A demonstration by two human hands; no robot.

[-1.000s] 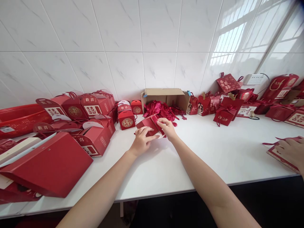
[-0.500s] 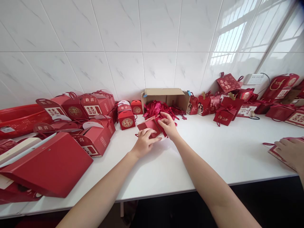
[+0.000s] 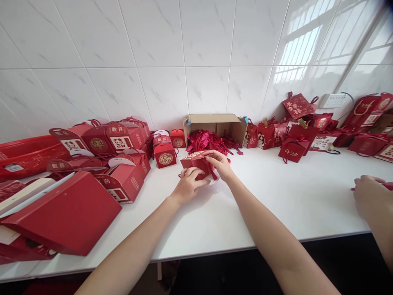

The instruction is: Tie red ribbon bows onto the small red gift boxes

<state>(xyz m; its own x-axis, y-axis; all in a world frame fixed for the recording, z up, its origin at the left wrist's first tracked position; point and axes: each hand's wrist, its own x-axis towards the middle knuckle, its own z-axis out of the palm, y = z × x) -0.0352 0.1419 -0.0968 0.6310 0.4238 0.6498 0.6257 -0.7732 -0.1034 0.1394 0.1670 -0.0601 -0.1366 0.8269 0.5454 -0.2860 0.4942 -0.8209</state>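
Observation:
A small red gift box (image 3: 190, 163) stands tilted on the table in front of me. Its top panel, with pale printing, faces up, and a red ribbon (image 3: 214, 172) hangs at its right side. My left hand (image 3: 189, 186) grips the lower front of the box with bent fingers. At the top right edge, my right hand (image 3: 221, 164) pinches the top panel between thumb and fingers. Just behind the box, a pile of dark red ribbons (image 3: 202, 141) spills out of an open cardboard box (image 3: 215, 119).
Several red boxes (image 3: 132, 180) and a big red box (image 3: 67, 217) crowd the left, with a red plastic basket (image 3: 33, 164) behind. Small red bags (image 3: 265, 135) line the wall at right. Another person's hand (image 3: 373, 200) is at the far right.
The top panel of the gift box now lies down over its top with the printing showing, my right hand at its edge. The other person's hand has shifted.

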